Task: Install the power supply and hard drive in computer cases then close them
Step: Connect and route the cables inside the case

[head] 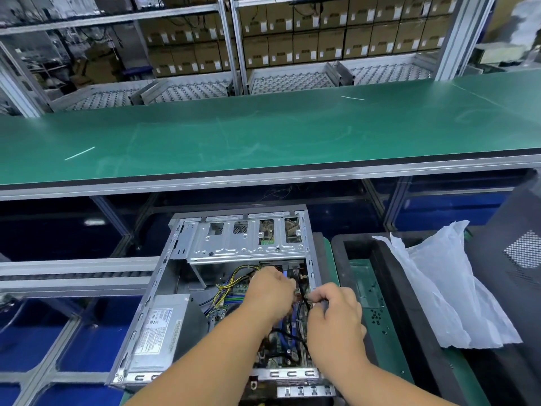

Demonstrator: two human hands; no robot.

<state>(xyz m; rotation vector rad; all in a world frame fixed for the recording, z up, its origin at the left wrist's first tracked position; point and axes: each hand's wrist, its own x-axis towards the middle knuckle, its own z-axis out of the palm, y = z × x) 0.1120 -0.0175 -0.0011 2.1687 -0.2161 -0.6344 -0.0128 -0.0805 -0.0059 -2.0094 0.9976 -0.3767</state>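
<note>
Head view, both hands (left hand (270, 291), right hand (333, 313)) pinching black cable (303, 298) inside open case (164, 288)

A long green-topped bench (292, 133) with a metal front edge runs across the view; two thin pale strips (79, 153) lie on it, well apart. Below and nearer, a green mat (377, 323) carries the open computer case (164, 291), a black tray (415, 306) just beside it, and a crumpled clear plastic bag (439, 291) draped over the tray.
</note>
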